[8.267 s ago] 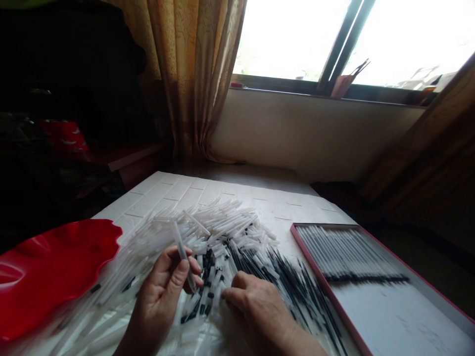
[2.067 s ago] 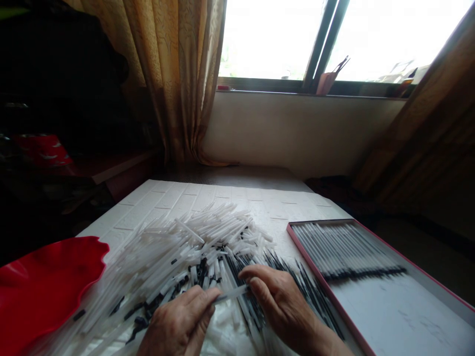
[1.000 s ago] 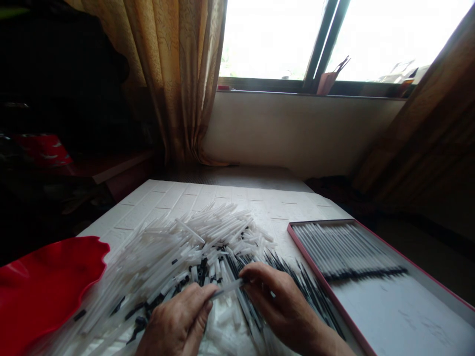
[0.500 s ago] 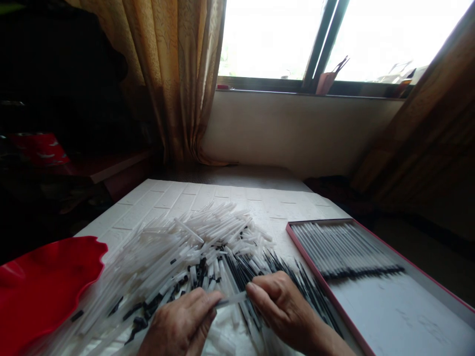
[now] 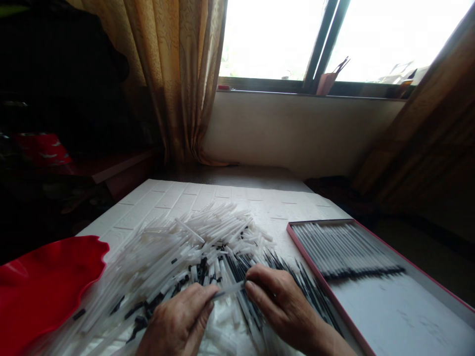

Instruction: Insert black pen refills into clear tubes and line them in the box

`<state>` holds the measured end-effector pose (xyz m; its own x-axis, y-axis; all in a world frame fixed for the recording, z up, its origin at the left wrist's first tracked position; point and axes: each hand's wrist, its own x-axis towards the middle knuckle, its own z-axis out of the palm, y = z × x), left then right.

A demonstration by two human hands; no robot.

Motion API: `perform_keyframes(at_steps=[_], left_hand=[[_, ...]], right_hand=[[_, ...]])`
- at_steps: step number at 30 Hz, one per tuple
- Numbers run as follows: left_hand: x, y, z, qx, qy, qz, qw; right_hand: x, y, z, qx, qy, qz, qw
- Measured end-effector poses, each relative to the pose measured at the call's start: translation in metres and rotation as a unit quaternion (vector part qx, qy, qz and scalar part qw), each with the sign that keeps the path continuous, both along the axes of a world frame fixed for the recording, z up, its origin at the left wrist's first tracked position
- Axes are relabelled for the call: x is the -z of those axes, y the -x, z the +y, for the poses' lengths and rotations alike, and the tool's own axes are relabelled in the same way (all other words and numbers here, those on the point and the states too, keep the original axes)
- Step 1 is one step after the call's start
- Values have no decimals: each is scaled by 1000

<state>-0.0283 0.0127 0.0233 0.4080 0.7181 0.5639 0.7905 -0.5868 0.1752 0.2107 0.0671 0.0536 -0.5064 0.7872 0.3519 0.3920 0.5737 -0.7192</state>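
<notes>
A short translucent plastic tube [image 5: 232, 289] spans the gap between my two hands, a dark bit showing at its left end. My left hand [image 5: 181, 316] pinches that left end between thumb and fingers. Closed on the opposite end is my right hand [image 5: 284, 304]. Under and behind them lies a loose pile of whitish tubes [image 5: 200, 225]. Short black plastic pieces [image 5: 139, 324] are scattered by my left hand. Thin black pointed rods [image 5: 315, 287] lie in a bundle beside and under my right hand.
A shallow pink-rimmed box [image 5: 311, 262] on the right holds a row of grey-white sticks with black ends [image 5: 349, 247]. On the left stands a red wavy-edged bowl [image 5: 48, 282]. Everything rests on a white brick-patterned table top [image 5: 185, 195], with a curtain and window beyond.
My left hand has shifted slightly left and my right hand slightly up, with the tube still between them. The pile and the box look unchanged.
</notes>
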Motion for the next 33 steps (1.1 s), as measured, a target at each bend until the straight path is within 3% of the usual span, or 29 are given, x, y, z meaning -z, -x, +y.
perform_keyframes(at_steps=[8, 20, 26, 33], left_hand=[[-5, -3, 1, 45, 51, -42, 997], [-5, -1, 6, 33, -21, -92, 995], [-4, 0, 4, -10, 8, -62, 998], [-6, 0, 6, -8, -7, -127, 992]], right_hand=[[-2, 1, -1, -12, 68, -5, 998], [-4, 5, 0, -22, 134, 12, 991], [0, 2, 3, 10, 138, 60, 989], [3, 1, 4, 11, 159, 82, 984]])
